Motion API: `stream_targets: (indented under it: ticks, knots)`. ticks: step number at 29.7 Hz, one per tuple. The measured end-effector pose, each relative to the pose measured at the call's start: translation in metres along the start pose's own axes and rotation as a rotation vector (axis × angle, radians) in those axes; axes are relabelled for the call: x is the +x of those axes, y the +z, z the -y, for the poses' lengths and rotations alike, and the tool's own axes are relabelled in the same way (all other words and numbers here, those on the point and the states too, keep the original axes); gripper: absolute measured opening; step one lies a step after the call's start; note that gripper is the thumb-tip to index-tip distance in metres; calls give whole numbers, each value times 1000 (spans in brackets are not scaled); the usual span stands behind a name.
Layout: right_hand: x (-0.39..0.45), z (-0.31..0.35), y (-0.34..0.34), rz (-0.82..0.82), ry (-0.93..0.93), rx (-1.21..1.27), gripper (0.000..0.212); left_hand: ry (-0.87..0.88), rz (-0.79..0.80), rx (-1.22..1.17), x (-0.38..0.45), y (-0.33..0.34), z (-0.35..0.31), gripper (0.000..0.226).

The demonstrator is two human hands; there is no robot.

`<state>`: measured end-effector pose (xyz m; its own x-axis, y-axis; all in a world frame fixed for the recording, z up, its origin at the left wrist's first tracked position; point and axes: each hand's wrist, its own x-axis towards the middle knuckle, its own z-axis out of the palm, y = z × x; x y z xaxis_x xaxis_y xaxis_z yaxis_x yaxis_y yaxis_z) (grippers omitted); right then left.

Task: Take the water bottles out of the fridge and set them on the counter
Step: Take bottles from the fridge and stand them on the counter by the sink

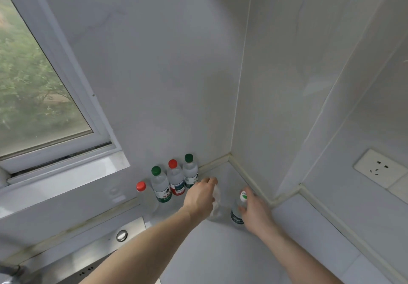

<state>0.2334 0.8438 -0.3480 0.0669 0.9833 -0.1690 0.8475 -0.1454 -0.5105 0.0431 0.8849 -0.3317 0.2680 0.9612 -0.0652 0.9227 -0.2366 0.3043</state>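
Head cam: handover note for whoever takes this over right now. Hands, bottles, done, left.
Left hand: grips a clear bottle from above, low over the counter; its cap is hidden and I can't tell whether its base has touched down.
Right hand: holds a white-and-green-capped bottle, upright, at the counter near the corner.
Done: four bottles stand by the back wall: red cap, green cap, red cap, green cap.
Left: set down and release both held bottles. The fridge is out of view, so I can't tell whether more remain inside.
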Motion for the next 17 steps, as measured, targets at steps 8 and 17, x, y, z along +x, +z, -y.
stream_targets:
  ticks: [8, 17]
  knots:
    - [45, 4, -4, 7, 45, 43, 42, -49, 9, 62, 66, -13, -5, 43]
    - [84, 14, -15, 41, -6, 48, 34, -128, 12, 198, 118, -28, 13, 39]
